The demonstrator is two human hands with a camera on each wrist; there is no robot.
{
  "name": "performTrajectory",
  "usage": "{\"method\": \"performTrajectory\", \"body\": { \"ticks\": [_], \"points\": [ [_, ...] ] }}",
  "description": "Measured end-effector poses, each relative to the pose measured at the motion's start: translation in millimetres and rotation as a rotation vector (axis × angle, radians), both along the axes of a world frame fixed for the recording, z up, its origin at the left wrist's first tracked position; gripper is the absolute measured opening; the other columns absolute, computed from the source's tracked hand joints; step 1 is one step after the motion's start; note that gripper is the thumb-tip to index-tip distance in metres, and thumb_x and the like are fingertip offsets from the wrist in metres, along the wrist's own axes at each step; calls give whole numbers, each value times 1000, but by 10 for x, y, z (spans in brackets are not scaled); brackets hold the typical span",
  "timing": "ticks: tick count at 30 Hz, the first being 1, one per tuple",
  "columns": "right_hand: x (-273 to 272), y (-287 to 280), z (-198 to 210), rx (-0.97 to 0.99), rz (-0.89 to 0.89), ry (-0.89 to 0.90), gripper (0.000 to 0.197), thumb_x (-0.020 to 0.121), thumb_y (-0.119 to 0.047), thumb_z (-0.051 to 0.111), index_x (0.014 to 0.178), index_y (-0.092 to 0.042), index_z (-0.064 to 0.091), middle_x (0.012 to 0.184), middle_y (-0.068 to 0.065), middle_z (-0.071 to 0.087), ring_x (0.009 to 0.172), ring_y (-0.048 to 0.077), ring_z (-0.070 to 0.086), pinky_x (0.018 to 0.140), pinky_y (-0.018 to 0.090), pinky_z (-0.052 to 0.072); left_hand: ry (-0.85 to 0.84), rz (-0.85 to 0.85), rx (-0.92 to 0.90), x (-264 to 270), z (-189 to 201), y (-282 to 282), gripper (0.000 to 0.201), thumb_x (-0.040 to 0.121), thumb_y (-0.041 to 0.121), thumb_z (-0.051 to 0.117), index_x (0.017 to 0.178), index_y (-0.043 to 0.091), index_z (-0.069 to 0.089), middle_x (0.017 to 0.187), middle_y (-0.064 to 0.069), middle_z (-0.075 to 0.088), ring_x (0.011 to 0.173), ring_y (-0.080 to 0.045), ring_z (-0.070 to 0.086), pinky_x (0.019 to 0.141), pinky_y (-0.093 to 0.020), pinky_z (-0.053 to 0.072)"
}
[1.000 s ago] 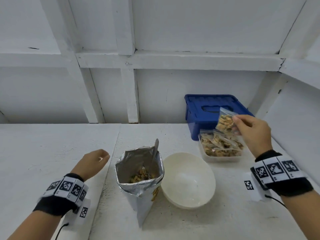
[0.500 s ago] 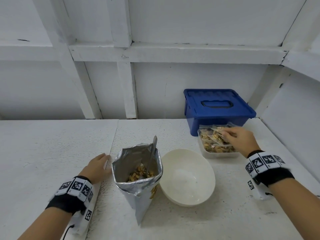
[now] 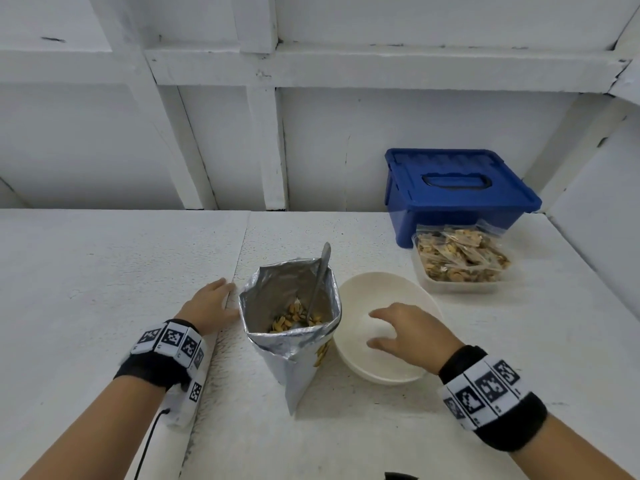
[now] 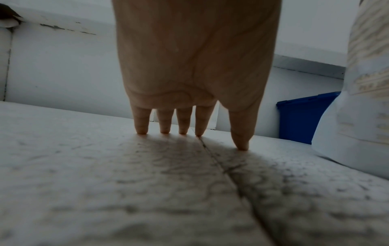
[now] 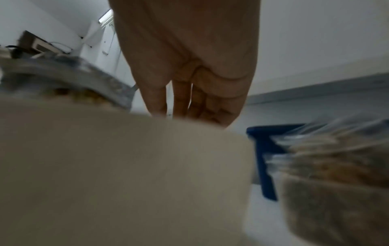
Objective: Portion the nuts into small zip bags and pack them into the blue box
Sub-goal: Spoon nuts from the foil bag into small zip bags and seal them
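Nuts (image 3: 296,315) sit low in silver foil pouch (image 3: 294,344), upright at centre of white table (image 3: 104,271), w/ metal spoon (image 3: 320,271) standing in it. Left hand (image 3: 207,306) just left of pouch, fingertips (image 4: 142,129) on tabletop, fingers straight, holding nothing. Right hand (image 3: 412,336) hovers over round cream bowl (image 3: 381,289), fingers loosely spread, empty. Small filled zip bags (image 3: 460,256) piled in clear plastic tub (image 3: 460,285), right of bowl, just in front of blue lidded box (image 3: 457,188), lid on.
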State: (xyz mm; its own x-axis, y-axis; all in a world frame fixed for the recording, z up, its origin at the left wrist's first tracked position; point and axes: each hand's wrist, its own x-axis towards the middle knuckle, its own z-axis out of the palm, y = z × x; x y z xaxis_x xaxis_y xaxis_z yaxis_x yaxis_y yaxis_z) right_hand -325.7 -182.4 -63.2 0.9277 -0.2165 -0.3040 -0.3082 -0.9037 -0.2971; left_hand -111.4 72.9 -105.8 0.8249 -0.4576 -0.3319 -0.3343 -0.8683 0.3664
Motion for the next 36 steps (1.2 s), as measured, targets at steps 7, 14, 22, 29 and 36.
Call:
{"method": "performTrajectory", "body": {
  "ticks": [7,14,22,29,36],
  "points": [
    [78,106,-136,-179,48,210,52,89,-31,56,134,-13,37,128,9,43,112,27,48,87,33,42,-2,6,-1,-5,2,-1,58,90,7,53,142,4,28,151,-18,22,139,-32,22,113,-39,21],
    [66,65,-130,-126,-59,16,29,97,-20,35,100,-6,60,100,11,62,85,24,56,68,29,39,12,3,5,-6,27,17,57,90,19,53,141,5,32,150,-17,26,138,-31,26,113,-38,23],
    [-34,-49,424,-43,-143,-661,14,89,-21,59,94,-14,70,91,1,63,86,16,53,78,29,42,-101,107,-375,-102,275,-12,32,93,25,53,122,13,57,125,-3,57,115,-19,50,97,-30,36],
    [161,261,877,253,-41,-1035,10,83,-16,67,91,-13,73,81,-3,64,70,8,55,63,12,44,-206,-109,-789,-531,1228,-296,34,87,47,56,117,31,56,116,15,61,110,-1,54,99,-28,42],
    [300,618,860,403,34,-1080,20,83,-22,63,97,-11,73,84,1,67,76,7,58,66,13,49,-45,-307,-889,-885,1508,-428,85,56,69,66,130,40,37,127,25,52,120,6,46,105,-27,35]
  ]
}}
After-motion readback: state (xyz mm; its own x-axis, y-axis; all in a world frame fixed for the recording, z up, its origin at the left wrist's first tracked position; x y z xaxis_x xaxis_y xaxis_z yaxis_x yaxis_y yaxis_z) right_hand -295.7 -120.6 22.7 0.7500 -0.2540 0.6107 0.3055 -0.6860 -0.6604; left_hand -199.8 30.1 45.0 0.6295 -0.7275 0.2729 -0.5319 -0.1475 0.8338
